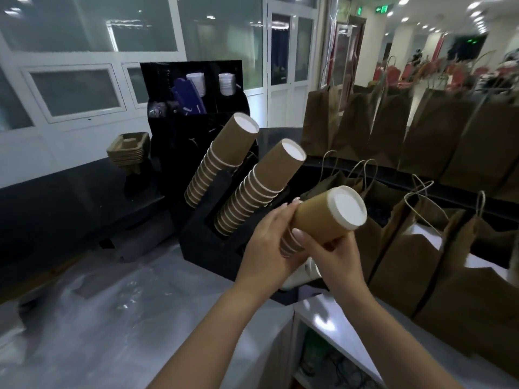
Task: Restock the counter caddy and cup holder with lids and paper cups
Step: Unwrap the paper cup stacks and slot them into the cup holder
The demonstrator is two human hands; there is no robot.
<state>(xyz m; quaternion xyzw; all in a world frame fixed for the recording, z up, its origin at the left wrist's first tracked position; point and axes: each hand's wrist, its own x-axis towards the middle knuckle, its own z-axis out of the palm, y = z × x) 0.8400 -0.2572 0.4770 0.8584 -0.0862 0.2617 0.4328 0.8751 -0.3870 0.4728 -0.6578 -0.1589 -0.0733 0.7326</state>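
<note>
Kraft-brown ribbed paper cups [323, 217] gripped by left hand [266, 242] and right hand [341, 256].

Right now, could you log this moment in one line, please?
left hand: grips cup stack | right hand: grips same | cup holder: two stacks in

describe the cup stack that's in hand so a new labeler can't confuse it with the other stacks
Find the black cup holder on the grey counter. Two brown stacks sit in its slots; just right of them, the held cup stack is gripped by the left hand and right hand, in no slot.
</note>
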